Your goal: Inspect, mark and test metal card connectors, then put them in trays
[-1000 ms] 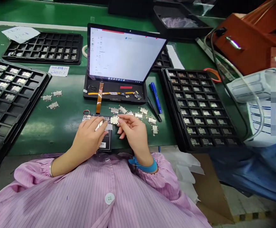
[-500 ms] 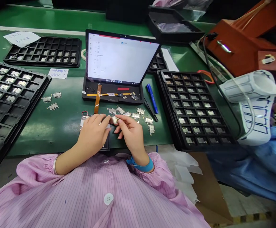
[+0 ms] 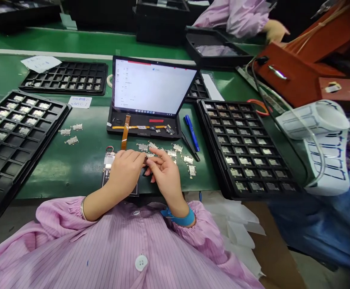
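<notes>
My left hand [image 3: 126, 171] lies curled over a black circuit board [image 3: 109, 168] on the green table, its fingertips pressed down at the board's right end. My right hand [image 3: 163, 171] meets it there, thumb and forefinger pinched on a small metal part that is mostly hidden between the fingers. Several loose metal parts [image 3: 172, 153] lie just beyond my hands. An orange flex cable [image 3: 124, 132] runs from the board area up to the base of the tablet [image 3: 151, 86], whose screen is lit white.
A black tray [image 3: 247, 148] of metal parts stands to the right, another black tray [image 3: 9, 132] to the left, a third tray [image 3: 65, 78] at the back left. A blue pen [image 3: 191, 132] lies by the tablet. Another person's hand [image 3: 273, 30] shows at the far right, behind an orange box [image 3: 286, 74].
My hands have drawn closer together over the board, and the metal part once visible between them is now covered by the fingers. The camera has tilted, showing more of the far side.
</notes>
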`<state>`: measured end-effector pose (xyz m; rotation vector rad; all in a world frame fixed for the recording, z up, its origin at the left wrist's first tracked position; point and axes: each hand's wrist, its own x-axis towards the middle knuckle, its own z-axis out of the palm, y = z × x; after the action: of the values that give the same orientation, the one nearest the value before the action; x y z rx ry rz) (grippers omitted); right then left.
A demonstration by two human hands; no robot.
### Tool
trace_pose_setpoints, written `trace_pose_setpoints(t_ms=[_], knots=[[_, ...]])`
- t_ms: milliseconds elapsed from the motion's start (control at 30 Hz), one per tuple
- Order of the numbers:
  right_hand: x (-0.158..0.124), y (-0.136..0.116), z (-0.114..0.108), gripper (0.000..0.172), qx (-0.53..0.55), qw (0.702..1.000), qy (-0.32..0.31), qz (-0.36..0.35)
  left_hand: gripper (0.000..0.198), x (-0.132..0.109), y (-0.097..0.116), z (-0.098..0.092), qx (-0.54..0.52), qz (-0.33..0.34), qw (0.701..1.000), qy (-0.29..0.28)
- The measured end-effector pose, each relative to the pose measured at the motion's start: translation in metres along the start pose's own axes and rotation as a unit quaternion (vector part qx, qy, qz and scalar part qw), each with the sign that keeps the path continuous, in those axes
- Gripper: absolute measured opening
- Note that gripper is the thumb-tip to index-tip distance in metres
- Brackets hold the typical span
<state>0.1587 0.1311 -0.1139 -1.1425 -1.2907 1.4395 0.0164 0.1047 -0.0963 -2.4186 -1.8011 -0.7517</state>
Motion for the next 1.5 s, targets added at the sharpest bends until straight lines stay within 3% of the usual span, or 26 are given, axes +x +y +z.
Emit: trace_pose_setpoints(t_ms=[200,300,467,1500], knots=[[-0.002,0.001,0.001,0.032,-0.029,0.999,0.015,-0.011,0.037,-0.011,0.000,-0.009,0.012,-0.024,0.999,0.018],[-0.004,0.001,0.001,0.030,-0.040,0.999,0.016,-0.016,0.032,-0.024,-0.007,-0.014,0.017,-0.046,0.999,0.005],[-0.004,0.003,0.001,0.031,-0.065,0.998,0.019,-0.011,0.035,-0.039,-0.020,-0.017,0.010,-0.026,0.999,-0.026],[-0.007,0.005,0.001,0.031,-0.107,0.994,0.020,-0.022,0.035,-0.041,-0.026,-0.017,-0.021,-0.022,0.999,-0.024]])
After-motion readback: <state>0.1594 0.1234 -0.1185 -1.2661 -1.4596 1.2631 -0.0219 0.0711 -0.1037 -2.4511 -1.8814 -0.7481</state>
